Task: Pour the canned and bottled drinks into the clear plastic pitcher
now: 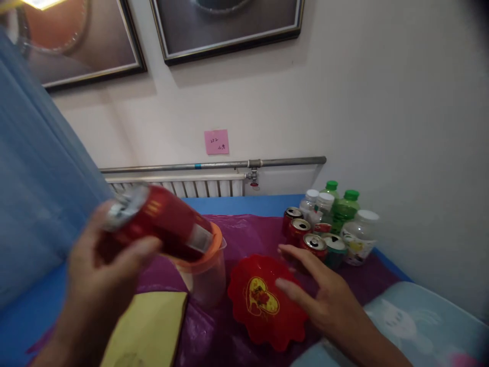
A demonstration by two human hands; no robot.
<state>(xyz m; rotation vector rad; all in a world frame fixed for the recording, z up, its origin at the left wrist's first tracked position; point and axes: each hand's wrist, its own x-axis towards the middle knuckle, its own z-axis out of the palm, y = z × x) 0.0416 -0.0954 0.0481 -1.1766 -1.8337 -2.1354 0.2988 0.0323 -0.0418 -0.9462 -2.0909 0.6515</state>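
Note:
My left hand grips a red drink can, tilted on its side with its silver top to the left. The can's lower end overlaps the orange rim of a clear plastic jug; I cannot tell whether they touch. Over the right part of a red scalloped dish hovers my right hand, fingers apart and nothing in them. The dish bears a yellow heart print. Just beyond that hand stand several opened cans.
Behind the cans are green-capped bottles and a white-capped bottle. A yellow pad lies at front left on the purple sheet. A pale blue printed mat is at right. A radiator lines the wall; a blue curtain hangs left.

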